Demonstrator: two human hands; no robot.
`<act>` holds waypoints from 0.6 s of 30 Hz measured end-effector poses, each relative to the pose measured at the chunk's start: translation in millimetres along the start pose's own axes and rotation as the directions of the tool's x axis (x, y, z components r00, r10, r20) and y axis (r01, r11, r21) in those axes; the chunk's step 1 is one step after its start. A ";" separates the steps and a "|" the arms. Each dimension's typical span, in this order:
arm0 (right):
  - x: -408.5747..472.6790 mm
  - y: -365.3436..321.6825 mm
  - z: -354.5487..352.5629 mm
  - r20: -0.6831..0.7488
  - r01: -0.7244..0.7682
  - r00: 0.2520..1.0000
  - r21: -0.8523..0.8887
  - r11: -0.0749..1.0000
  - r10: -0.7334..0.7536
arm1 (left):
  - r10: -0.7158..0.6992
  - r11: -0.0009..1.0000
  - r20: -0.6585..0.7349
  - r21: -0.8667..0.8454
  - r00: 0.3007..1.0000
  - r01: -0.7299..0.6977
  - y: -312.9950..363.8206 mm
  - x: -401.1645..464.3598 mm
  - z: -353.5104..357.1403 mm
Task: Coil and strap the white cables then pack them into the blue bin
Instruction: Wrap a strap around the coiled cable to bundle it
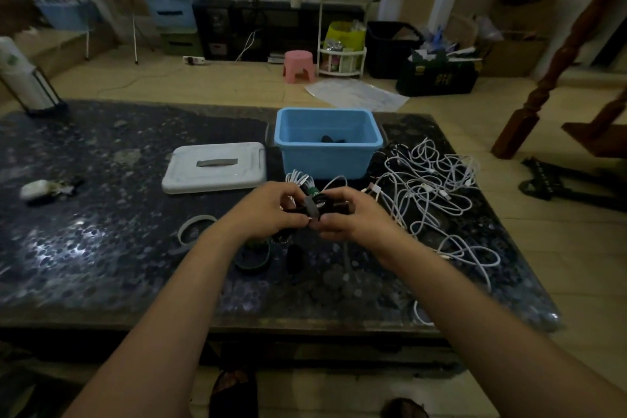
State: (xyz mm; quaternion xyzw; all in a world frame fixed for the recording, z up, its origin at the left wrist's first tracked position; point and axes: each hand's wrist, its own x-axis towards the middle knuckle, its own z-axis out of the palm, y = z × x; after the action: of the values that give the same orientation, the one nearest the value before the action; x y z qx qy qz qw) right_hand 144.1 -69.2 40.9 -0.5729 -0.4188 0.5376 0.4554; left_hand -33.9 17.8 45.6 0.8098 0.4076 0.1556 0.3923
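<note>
Both hands above desk [101,248], just before blue bin [327,142]. Left hand [268,210] and right hand [349,214] each pinch coiled bundle [307,192], grey strap [312,207] half-wrapped. Risk: strap slips, coil springs open. Loose white cables [437,187] tangled at right, may snag.

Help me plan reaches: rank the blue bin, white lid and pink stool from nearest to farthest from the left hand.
1. Blue bin, just beyond the left hand, slightly right.
2. White lid, beyond-left on the table.
3. Pink stool, on the floor behind.
</note>
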 end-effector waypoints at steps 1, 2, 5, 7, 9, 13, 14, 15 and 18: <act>-0.3 2.2 -3.6 0.000 -0.005 1.000 0.024 1.000 0.005 | 0.006 1.000 0.009 0.004 1.000 -0.006 2.0 1.7 0.9; 0.3 3.6 -6.8 -0.006 -0.008 1.000 0.048 0.999 0.008 | 0.014 1.000 0.013 0.006 1.000 -0.014 3.3 3.6 2.5; 5.6 8.4 -9.4 -0.037 0.007 0.999 0.082 0.997 -0.004 | 0.030 0.998 0.001 0.051 1.000 -0.030 3.2 3.9 8.5; 11.0 15.3 -8.1 -0.045 0.012 0.999 0.089 0.996 -0.009 | 0.019 0.998 -0.011 0.054 1.000 -0.019 -0.8 4.3 12.5; 17.1 21.2 -6.0 -0.038 0.004 0.999 0.074 0.997 -0.001 | -0.001 0.997 -0.010 0.077 1.000 0.001 -4.6 4.6 15.6; 30.5 18.6 -4.1 -0.027 0.032 0.999 -0.046 0.998 -0.034 | -0.062 0.993 -0.080 0.093 0.995 0.070 -12.0 3.1 17.7; 33.8 14.8 -4.8 -0.024 0.050 0.998 -0.076 0.996 -0.052 | -0.077 0.992 -0.122 0.095 0.990 0.089 -13.0 3.3 17.0; 36.4 11.5 -6.2 -0.023 0.063 0.998 -0.102 0.993 -0.066 | -0.098 0.989 -0.173 0.091 0.980 0.115 -13.9 3.9 16.3; 40.6 7.8 -15.2 -0.050 0.054 0.997 -0.150 0.987 -0.063 | -0.228 0.974 -0.305 -0.055 0.925 0.222 -19.0 5.6 16.4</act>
State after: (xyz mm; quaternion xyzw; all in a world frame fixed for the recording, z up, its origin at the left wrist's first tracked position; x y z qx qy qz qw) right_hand 162.0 -32.7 24.0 -0.6071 -0.4616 0.4755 0.4384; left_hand -31.4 20.7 20.3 0.7194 0.5525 0.2387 0.3468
